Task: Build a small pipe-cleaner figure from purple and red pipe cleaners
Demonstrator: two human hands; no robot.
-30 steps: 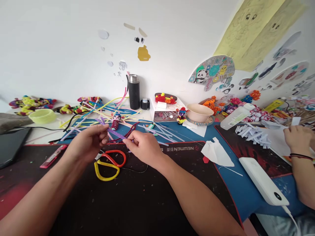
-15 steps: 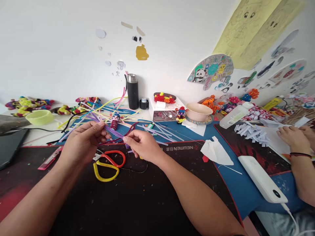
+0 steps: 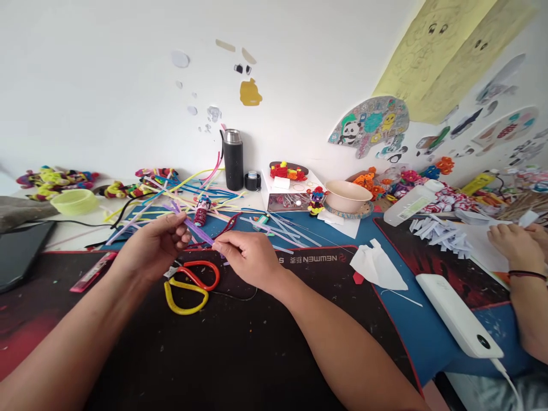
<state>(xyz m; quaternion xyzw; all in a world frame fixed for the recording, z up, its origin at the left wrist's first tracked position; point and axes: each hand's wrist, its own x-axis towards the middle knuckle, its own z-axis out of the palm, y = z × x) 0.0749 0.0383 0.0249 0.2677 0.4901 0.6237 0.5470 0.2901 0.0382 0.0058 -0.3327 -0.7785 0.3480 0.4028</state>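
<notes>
A: What is being held?
B: A purple bundle (image 3: pixel 200 232) of strips, stretched between both hands above the far part of the black mat (image 3: pixel 214 359). It is slanted from far left to near right. The number of strips cannot be told.

A: Left hand (image 3: pixel 165 237)?
B: Thumb and forefinger pinched on the bundle, the other fingers curled loosely. Loose ends are seen past it, on the far side.

A: Right hand (image 3: pixel 247 257)?
B: The near right end is gripped between thumb and bent forefinger; the remaining fingers are folded under, partly hidden.

A: Near ground?
B: Scissors (image 3: pixel 187 310) are laid on the mat between the forearms, one handle red, one yellow, the blades mostly covered by the left hand. A pink packet (image 3: pixel 93 273) is noted left of the left forearm.

A: Far side?
B: Coloured stems (image 3: pixel 218 194) strewn on the table (image 3: pixel 396 305); a red doll (image 3: pixel 200 213) is set just beyond the bundle. A black flask (image 3: pixel 233 165) is stood upright farther off. A bowl (image 3: pixel 348 200) is placed to the right.

A: Far right?
B: Paper (image 3: pixel 482 242) is being handled by another person's hands (image 3: pixel 514 246). A power bank (image 3: pixel 456 314) is laid nearer.
</notes>
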